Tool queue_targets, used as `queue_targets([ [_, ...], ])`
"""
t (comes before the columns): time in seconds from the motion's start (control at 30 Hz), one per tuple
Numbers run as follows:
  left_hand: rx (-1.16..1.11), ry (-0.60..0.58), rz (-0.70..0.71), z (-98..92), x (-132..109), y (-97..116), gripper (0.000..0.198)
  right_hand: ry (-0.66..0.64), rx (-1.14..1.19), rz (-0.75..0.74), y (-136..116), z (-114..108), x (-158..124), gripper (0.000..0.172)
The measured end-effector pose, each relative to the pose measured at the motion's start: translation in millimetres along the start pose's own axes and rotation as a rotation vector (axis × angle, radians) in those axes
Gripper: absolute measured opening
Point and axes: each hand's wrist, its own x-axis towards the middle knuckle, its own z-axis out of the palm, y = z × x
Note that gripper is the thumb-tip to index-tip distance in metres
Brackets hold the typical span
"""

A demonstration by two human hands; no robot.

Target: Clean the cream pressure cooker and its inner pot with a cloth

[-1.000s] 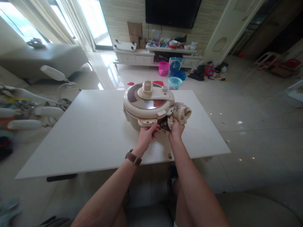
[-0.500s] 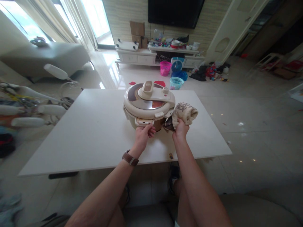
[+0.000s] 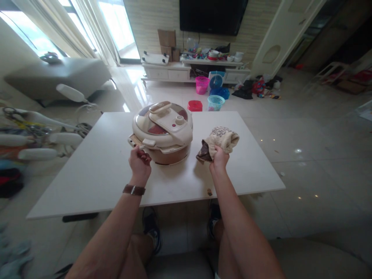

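Observation:
A cream pressure cooker (image 3: 171,155) with a closed lid and a brownish body stands on the white table (image 3: 95,170), left of centre. At its front left side, my left hand (image 3: 140,164) has its fingers curled round the edge of the protruding side handle (image 3: 134,141). My right hand (image 3: 220,158) grips a bunched beige cloth (image 3: 225,137) with a dark brown patterned part, above the table to the right of the cooker and apart from it.
A small brown object (image 3: 209,192) lies near the table's front edge. Beyond the table are a red stool (image 3: 195,105), a light blue basket (image 3: 216,101) and a pink basket (image 3: 202,84). White padded arms (image 3: 37,154) of a rack stand at the left.
The cooker has turned and shifted left, with my left hand moving left at its handle. A gap now shows between the cooker and the cloth; my right hand has hardly moved.

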Motion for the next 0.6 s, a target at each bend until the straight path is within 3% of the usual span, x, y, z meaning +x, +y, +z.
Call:
queue_targets([
  [0.07, 0.048, 0.046, 0.052, 7.1, -15.6, -9.7, 0.034, 0.079, 0.014, 0.060, -2.9, 2.4, -2.3, 0.051],
  [0.2, 0.269, -0.263, -0.128, 22.7, -50.4, -27.1, 0.048, 0.110, 0.015, 0.077, -5.5, 6.6, -6.3, 0.052],
  [0.27, 0.296, -0.341, -0.186, 30.3, -60.2, -29.9, 0.052, 0.102, 0.015, 0.077, -2.7, 6.7, -6.4, 0.051],
  [0.43, 0.254, -0.379, -0.248, 45.1, -64.2, -27.7, 0.041, 0.105, -0.008, 0.092, 5.8, 4.5, -4.6, 0.049],
  [0.6, 0.190, -0.351, -0.280, 48.4, -64.8, -25.0, 0.029, 0.106, -0.002, 0.089, 6.0, 4.9, -6.0, 0.049],
])
